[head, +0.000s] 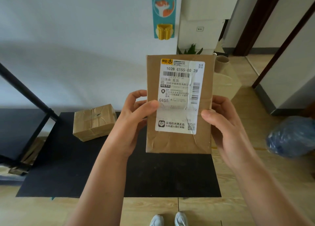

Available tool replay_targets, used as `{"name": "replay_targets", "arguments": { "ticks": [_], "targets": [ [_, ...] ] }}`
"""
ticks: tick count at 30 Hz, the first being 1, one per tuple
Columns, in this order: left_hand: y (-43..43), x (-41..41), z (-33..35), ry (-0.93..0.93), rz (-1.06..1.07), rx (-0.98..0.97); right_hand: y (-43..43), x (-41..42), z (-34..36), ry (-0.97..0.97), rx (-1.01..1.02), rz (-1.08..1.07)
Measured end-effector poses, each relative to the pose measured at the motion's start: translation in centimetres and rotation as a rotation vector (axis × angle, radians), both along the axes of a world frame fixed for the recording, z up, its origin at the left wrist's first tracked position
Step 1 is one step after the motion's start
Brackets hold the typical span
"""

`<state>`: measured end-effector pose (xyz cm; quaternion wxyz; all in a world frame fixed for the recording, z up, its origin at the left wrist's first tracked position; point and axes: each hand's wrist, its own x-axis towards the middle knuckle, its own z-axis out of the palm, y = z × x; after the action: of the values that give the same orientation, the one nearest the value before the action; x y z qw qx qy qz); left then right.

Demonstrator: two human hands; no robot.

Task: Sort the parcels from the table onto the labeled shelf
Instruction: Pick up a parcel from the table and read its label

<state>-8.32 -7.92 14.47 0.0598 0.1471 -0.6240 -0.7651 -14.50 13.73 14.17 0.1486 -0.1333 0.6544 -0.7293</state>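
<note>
Head view: a brown cardboard parcel is held upright in front of the camera, above the black table. It is gripped at its lower edges by both hands. The left hand is clamped on the left edge, thumb across the front touching the white shipping label; the right hand is clamped on the right edge, thumb on the front face. The label faces the camera; "102B G155-00 28" and "G155" are legible. A second taped parcel lies on the table, near its far left corner. A black shelf frame is partly seen at left; its labels are not visible.

Step judged: label being read before sorting. Next move calls for matching the code to a shelf label, then turning left to place the parcel.
</note>
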Motion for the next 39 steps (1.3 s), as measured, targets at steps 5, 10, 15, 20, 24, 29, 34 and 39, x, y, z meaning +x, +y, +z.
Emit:
{"name": "replay_targets", "arguments": {
  "ticks": [5, 10, 15, 20, 24, 29, 34, 39],
  "targets": [
    [0.5, -0.1, -0.2, -0.090, 0.009, -0.006, -0.1, 0.0, -0.4, -0.060, 0.010, -0.026],
    [0.6, -0.1, -0.5, -0.117, -0.026, -0.033, 0.2, -0.2, -0.8, -0.092, 0.003, -0.019],
    [0.9, -0.1, -0.7, -0.119, -0.034, -0.040, 0.3, -0.3, -1.2, -0.086, 0.011, -0.005],
    [1.3, -0.1, -0.5, -0.090, -0.005, -0.025, 0.6, -0.6, -1.5, -0.089, 0.001, 0.044],
    [1.4, 0.0, -0.3, -0.024, 0.003, -0.063, 1.0, -0.9, -1.4, -0.066, -0.021, 0.111],
    [1.7, 0.2, -0.1, 0.048, -0.008, -0.085, 1.5, -1.4, -1.3, -0.026, -0.062, 0.128],
    [1.9, 0.4, -0.1, 0.077, 0.006, -0.092, 1.8, -1.5, -1.2, 0.004, -0.069, 0.141],
    [2.6, 0.6, -0.4, 0.046, 0.021, -0.090, 2.0, -1.4, -1.1, -0.033, -0.041, 0.147]
  ]
}}
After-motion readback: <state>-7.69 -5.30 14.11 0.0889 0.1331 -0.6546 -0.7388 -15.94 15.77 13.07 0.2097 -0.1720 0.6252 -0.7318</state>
